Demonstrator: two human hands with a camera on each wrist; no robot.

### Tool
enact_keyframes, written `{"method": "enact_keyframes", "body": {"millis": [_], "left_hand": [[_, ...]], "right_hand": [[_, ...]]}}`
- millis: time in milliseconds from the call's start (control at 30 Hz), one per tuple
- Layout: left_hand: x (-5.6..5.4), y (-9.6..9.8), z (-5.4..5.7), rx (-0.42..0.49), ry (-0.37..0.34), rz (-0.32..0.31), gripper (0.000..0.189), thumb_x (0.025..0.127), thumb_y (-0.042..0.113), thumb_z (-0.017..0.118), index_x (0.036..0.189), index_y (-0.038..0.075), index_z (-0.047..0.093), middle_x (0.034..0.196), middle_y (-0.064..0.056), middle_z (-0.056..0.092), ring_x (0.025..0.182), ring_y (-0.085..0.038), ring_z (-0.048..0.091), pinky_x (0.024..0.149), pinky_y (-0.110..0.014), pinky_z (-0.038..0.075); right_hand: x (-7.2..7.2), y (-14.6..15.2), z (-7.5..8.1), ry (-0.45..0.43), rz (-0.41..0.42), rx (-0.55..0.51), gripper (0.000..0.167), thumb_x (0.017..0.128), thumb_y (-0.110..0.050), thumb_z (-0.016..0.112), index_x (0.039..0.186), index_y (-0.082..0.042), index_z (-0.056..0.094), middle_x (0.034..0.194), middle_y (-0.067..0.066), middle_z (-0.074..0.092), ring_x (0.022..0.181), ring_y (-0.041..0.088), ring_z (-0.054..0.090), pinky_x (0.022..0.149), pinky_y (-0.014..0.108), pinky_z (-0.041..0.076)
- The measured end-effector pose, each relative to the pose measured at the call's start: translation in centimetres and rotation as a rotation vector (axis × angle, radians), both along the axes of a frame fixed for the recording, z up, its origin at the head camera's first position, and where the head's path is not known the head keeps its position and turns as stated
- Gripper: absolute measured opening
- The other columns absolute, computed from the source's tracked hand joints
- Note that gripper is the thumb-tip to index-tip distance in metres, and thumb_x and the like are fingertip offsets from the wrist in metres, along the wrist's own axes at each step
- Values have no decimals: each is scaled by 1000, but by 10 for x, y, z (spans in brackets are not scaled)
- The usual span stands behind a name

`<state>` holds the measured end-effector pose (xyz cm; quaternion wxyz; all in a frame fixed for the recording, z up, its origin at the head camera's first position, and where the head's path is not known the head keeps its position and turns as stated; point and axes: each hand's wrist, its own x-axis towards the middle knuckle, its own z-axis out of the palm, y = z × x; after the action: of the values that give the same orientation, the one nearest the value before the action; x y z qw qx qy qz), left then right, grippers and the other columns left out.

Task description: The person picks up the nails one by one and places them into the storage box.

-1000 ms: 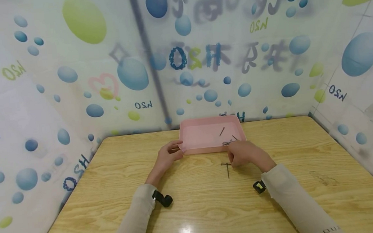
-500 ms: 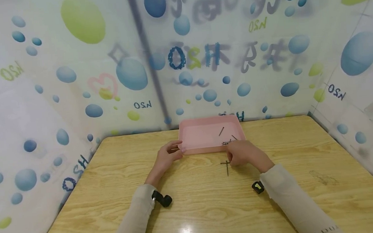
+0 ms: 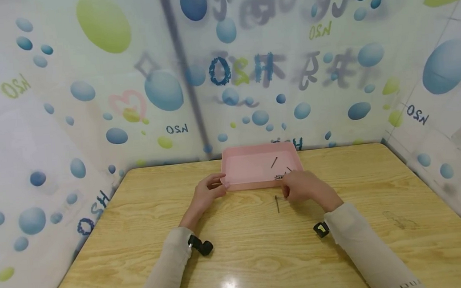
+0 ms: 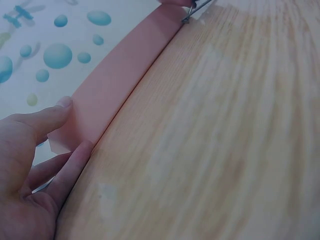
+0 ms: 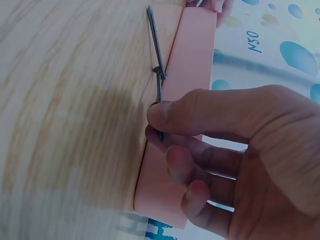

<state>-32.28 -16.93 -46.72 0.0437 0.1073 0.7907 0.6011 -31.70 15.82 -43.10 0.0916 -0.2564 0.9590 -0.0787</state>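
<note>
My left hand (image 3: 207, 193) holds the front-left corner of a shallow pink tray (image 3: 249, 186), thumb and fingers on either side of it. In the right wrist view, my right hand (image 5: 220, 135) pinches a dark metal nail (image 5: 159, 91) between thumb and fingertip, its head end sticking out. A second nail (image 5: 153, 37) meets the held one near its head; in the head view it points down towards the person. These nails are just in front of the tray's front wall. Inside the tray lie a single nail (image 3: 274, 162) and a small cluster of nails (image 3: 279, 176), partly hidden by the right hand.
The tray stands at the back edge of a wood-grain table (image 3: 237, 241), close to a patterned curtain (image 3: 252, 107). A dark scribbled mark (image 3: 398, 219) is on the tabletop at right. Each wrist wears a small black camera.
The hanging nail has risen slightly and shifted left; it now meets the outer end of the held nail instead of crossing it further in. My left hand and the tray stay put.
</note>
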Motion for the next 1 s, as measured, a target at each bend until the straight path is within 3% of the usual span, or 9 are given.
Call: {"method": "enact_keyframes", "body": {"millis": [200, 367, 633, 1000], "left_hand": [[2, 0, 2, -10, 5, 1, 51, 99, 13, 71, 146, 1, 56, 140, -28, 60, 106, -28, 71, 92, -38, 62], [0, 0, 1, -13, 6, 7, 50, 99, 12, 71, 146, 1, 56, 140, -27, 61, 106, -28, 72, 91, -37, 62], [-18, -4, -25, -7, 13, 19, 51, 99, 13, 71, 147, 3, 56, 141, -26, 61, 108, -27, 71, 90, -35, 63], [-18, -5, -28, -24, 44, 26, 47, 99, 19, 72, 144, 11, 60, 138, -20, 64, 107, -27, 72, 91, -35, 62]], "right_hand": [[0, 1, 3, 49, 53, -3, 23, 80, 1, 69, 75, -20, 76, 80, -7, 70, 70, 11, 56, 61, 29, 50], [3, 1, 9, 87, 43, -4, 16, 83, -3, 74, 77, -18, 76, 78, -6, 69, 70, 11, 58, 64, 32, 55], [8, 1, 20, 93, 5, -47, 13, 85, -3, 75, 80, -15, 78, 80, -5, 71, 72, 13, 60, 69, 35, 58], [9, 2, 22, 178, 22, -70, 28, 84, 7, 66, 77, -16, 79, 76, -8, 70, 68, 11, 58, 63, 33, 55]]}}
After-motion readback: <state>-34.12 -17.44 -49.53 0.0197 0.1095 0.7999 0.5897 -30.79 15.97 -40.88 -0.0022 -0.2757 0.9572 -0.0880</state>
